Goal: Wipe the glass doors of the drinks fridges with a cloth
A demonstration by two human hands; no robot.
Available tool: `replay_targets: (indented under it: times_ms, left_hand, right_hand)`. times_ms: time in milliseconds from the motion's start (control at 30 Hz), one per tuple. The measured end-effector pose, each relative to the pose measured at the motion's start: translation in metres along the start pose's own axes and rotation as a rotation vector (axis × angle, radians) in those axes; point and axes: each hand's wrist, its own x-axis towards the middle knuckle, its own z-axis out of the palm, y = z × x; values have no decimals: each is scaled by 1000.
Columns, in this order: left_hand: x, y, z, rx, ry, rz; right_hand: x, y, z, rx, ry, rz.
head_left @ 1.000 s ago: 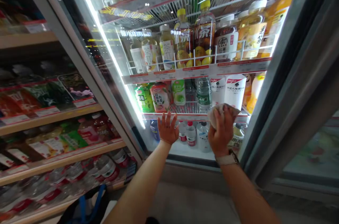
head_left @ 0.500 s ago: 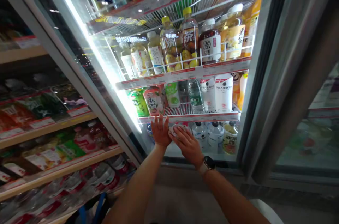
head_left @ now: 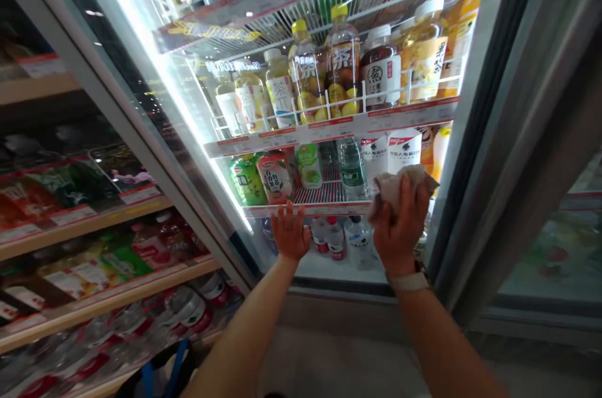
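My left hand (head_left: pixel 290 234) is spread with its fingers up, in front of the lower shelf's front edge (head_left: pixel 324 210) in a lit drinks fridge; it appears to rest against glass. My right hand (head_left: pixel 402 229), with a watch on the wrist, grips a crumpled greyish-pink cloth (head_left: pixel 399 188) at the right side of the same shelf. The cloth covers the lower part of the white cartons (head_left: pixel 405 148). Between the hands stands a clear water bottle with a green label (head_left: pixel 352 169). Above my left hand are a red carton (head_left: pixel 275 177) and a green one (head_left: pixel 246 180).
Tea and juice bottles (head_left: pixel 305 72) line the wire shelf above. Below stand more bottles (head_left: pixel 335 238). A thick metal door frame (head_left: pixel 498 135) runs down the right. Wooden shelves with packed drinks (head_left: pixel 94 263) are on the left, and a dark bag with blue straps (head_left: pixel 162 370) lies at bottom left.
My right hand has moved right and up with the cloth, away from my left hand. The cloth, earlier flat under its fingers, is now bunched in it. My left hand has barely moved.
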Motion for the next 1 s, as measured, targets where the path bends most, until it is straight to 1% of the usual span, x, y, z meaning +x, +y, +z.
replay_targets:
  times_ms: [67, 133, 300, 367, 467, 567, 667, 733, 800, 933, 1000]
  left_hand:
    - [1, 1, 0, -2, 5, 3]
    - [1, 2, -1, -6, 10, 3]
    - [-2, 1, 0, 33, -15, -1]
    - [-4, 0, 1, 44, -14, 4]
    - [-3, -1, 2, 24, 9, 11]
    - [-2, -1, 3, 11, 18, 11]
    - [-2, -1, 3, 17, 11, 2]
    - [-2, 0, 2, 30, -7, -11]
    - [-2, 1, 1, 31, -21, -14]
    - [-2, 1, 1, -11, 0, -3]
    - [-3, 0, 1, -7, -9, -8]
  right_hand:
    - [-6, -6, 5, 25, -32, -31]
    - [-19, -16, 13, 47, -82, -88]
    - [-64, -39, 29, 63, -233, -229]
    - [-82, -42, 31, 71, -287, -278]
    - [-102, -41, 29, 103, -387, -365]
    - [-111, -36, 22, 132, -465, -443]
    - [-101, -31, 15, 124, -493, -477]
    - [-86, -28, 11, 92, -457, -436]
    - [-66, -21, 7, 52, -366, -350]
    - [-25, 0, -3, -7, -114, -129]
    - [-10, 10, -7, -25, 15, -29]
